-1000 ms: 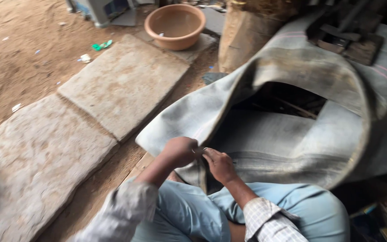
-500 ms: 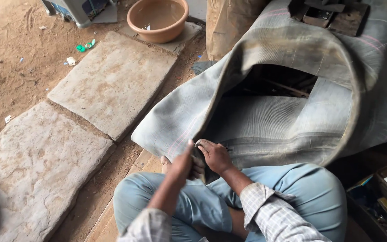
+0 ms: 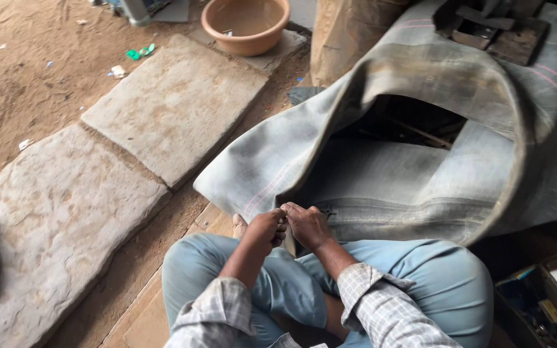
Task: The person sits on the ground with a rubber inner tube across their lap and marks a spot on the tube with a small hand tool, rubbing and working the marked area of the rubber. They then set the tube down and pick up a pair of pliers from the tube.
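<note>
From the head camera we look down on our own two hands, met at the inner edge of a large grey rubber inner tube (image 3: 420, 187) that slumps across our lap and knees. Our left hand (image 3: 267, 227) is curled into a loose fist on that edge, fingers folded tight over a fold of rubber. Our right hand (image 3: 307, 224) touches it on the right, fingers bent down and pinching the same rim; whether something small sits between the fingertips we cannot tell, since the knuckles hide it.

Just beyond the grip the tube opens into a dark hollow, and its far wall rises well above the hands. Directly below the grip are our pale blue trousers (image 3: 420, 283) and checked sleeves. To the left of the grip, well apart, lie two flat stone slabs (image 3: 169, 109) on sandy ground, with a tan plastic basin (image 3: 246, 22) far beyond them. Low to the right of the grip is an open box of small parts (image 3: 543, 303).

We judge the step in hand to be close work on one spot of the tube's rim. The next move would call for both pinches to hold the rubber flat and taut there.
</note>
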